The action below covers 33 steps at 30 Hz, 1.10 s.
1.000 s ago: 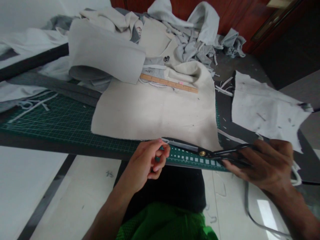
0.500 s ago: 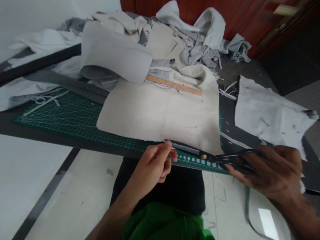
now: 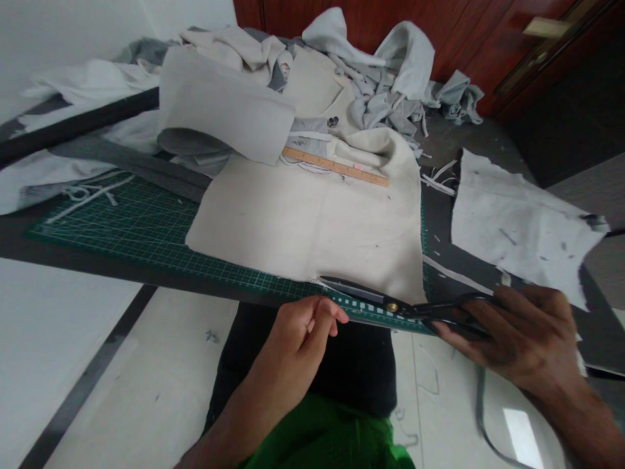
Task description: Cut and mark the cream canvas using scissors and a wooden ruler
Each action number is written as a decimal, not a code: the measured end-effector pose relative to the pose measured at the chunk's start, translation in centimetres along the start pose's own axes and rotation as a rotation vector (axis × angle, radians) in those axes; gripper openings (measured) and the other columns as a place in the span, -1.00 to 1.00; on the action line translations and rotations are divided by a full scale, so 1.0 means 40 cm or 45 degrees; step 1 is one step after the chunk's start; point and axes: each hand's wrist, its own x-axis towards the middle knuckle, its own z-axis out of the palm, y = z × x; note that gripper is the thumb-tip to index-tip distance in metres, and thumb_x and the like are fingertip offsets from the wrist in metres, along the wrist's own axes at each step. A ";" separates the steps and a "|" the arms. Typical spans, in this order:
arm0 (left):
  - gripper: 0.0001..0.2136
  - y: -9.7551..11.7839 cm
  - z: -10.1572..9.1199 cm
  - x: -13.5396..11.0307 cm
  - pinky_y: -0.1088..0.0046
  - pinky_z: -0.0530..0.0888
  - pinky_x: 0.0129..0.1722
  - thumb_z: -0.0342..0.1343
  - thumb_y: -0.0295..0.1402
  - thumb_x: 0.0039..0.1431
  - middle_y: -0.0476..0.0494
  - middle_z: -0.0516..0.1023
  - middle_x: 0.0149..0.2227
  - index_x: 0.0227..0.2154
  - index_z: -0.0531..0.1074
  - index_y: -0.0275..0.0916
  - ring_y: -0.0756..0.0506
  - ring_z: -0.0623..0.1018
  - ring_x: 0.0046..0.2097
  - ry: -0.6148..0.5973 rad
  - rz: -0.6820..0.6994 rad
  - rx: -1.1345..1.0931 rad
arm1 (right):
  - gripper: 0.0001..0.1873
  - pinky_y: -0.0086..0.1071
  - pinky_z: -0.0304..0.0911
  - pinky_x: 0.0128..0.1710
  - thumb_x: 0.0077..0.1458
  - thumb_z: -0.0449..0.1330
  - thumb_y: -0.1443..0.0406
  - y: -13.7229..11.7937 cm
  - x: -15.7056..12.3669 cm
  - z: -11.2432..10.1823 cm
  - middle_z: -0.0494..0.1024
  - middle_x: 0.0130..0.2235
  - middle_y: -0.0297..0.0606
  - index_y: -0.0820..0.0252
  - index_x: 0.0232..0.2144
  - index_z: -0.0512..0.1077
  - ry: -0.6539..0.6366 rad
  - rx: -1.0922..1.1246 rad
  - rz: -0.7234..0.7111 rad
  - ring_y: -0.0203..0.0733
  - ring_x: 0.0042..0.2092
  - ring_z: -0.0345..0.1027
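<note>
My right hand [image 3: 517, 332] is wrapped round the handles of black scissors [image 3: 391, 307], whose blades point left. The blades lie along the near edge of a cream cloth [image 3: 273, 221], with the tips at a small frayed spot. Just below the blades, my left hand [image 3: 307, 332] is closed, its fingers curled together at the mat's front edge. Whatever it may pinch is too small to make out. Under the cloth lies a green cutting mat [image 3: 122, 221] with a printed grid.
A wooden ruler [image 3: 336, 166] lies on the cloth's far part. Behind it, fabric scraps [image 3: 375, 98] are heaped. A stiff grey sheet [image 3: 224, 104] curls at the left. On the right, a white cloth piece [image 3: 517, 228] covers part of the dark table [image 3: 442, 267].
My left hand has come away from the cloth's edge and the scissor tips, down toward my body. The scissors stay along the edge, in my right hand. The view has shifted slightly.
</note>
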 end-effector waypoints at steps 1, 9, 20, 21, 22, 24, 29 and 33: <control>-0.64 -0.003 -0.005 -0.010 0.55 0.27 -0.58 -0.08 -0.16 0.47 0.03 0.46 -0.45 -0.28 0.57 -0.19 0.10 0.33 -0.57 0.014 0.040 0.069 | -0.64 -0.18 0.07 -0.35 0.31 0.29 0.10 0.000 0.001 -0.001 0.36 -0.60 -0.36 0.12 -0.49 0.45 -0.001 0.014 -0.002 -0.17 -0.47 0.25; -0.83 -0.024 -0.080 -0.036 0.45 0.40 -0.38 0.06 -0.42 0.40 0.06 0.49 -0.34 -0.05 0.49 -0.11 0.04 0.44 -0.45 0.483 0.471 0.835 | -0.66 -0.17 0.05 -0.35 0.33 0.27 0.12 -0.002 -0.002 0.001 0.40 -0.58 -0.34 0.12 -0.47 0.45 -0.062 0.075 -0.025 -0.15 -0.46 0.28; -0.75 -0.036 -0.149 0.039 0.06 0.31 0.18 0.15 -0.37 0.39 -0.18 0.51 0.12 0.09 0.45 -0.12 -0.27 0.42 0.19 0.400 0.709 1.187 | -0.66 -0.16 0.11 -0.24 0.32 0.26 0.06 -0.005 -0.010 0.024 0.46 -0.55 -0.34 0.15 -0.40 0.45 -0.116 0.254 0.081 -0.16 -0.45 0.31; -0.76 -0.037 -0.150 0.042 0.07 0.30 0.18 0.14 -0.37 0.39 -0.17 0.51 0.12 0.08 0.46 -0.11 -0.26 0.42 0.19 0.379 0.712 1.173 | -0.64 -0.15 0.11 -0.24 0.32 0.25 0.03 -0.003 -0.016 0.026 0.48 -0.54 -0.33 0.13 -0.41 0.45 -0.135 0.275 0.104 -0.15 -0.45 0.31; -0.78 -0.038 -0.151 0.044 0.07 0.29 0.18 0.14 -0.36 0.40 -0.16 0.52 0.11 0.06 0.47 -0.11 -0.25 0.43 0.18 0.368 0.714 1.161 | -0.63 -0.14 0.12 -0.24 0.32 0.24 0.02 -0.001 -0.023 0.027 0.51 -0.52 -0.32 0.12 -0.42 0.45 -0.157 0.292 0.128 -0.13 -0.45 0.32; -0.80 -0.039 -0.150 0.047 0.08 0.29 0.17 0.14 -0.36 0.40 -0.14 0.53 0.08 0.03 0.48 -0.11 -0.24 0.44 0.16 0.349 0.715 1.141 | -0.66 -0.12 0.13 -0.24 0.32 0.24 0.04 0.004 -0.038 0.030 0.55 -0.48 -0.29 0.09 -0.42 0.48 -0.190 0.286 0.158 -0.08 -0.44 0.37; -0.88 -0.037 -0.141 0.055 0.17 0.29 0.13 0.11 -0.40 0.43 -0.07 0.56 -0.01 -0.07 0.50 -0.13 -0.17 0.47 0.09 0.252 0.751 1.054 | -0.78 -0.06 0.16 -0.22 0.31 0.23 0.22 0.015 -0.056 0.037 0.60 -0.41 -0.22 0.05 -0.41 0.56 -0.259 0.229 0.277 0.06 -0.40 0.46; -0.92 -0.030 -0.135 0.062 0.23 0.29 0.11 0.12 -0.40 0.44 -0.03 0.58 -0.09 -0.15 0.51 -0.15 -0.14 0.47 0.03 0.220 0.785 1.015 | -0.72 -0.09 0.16 -0.23 0.32 0.23 0.14 0.024 -0.030 0.061 0.58 -0.44 -0.23 0.10 -0.42 0.50 -0.231 0.226 0.337 -0.01 -0.46 0.41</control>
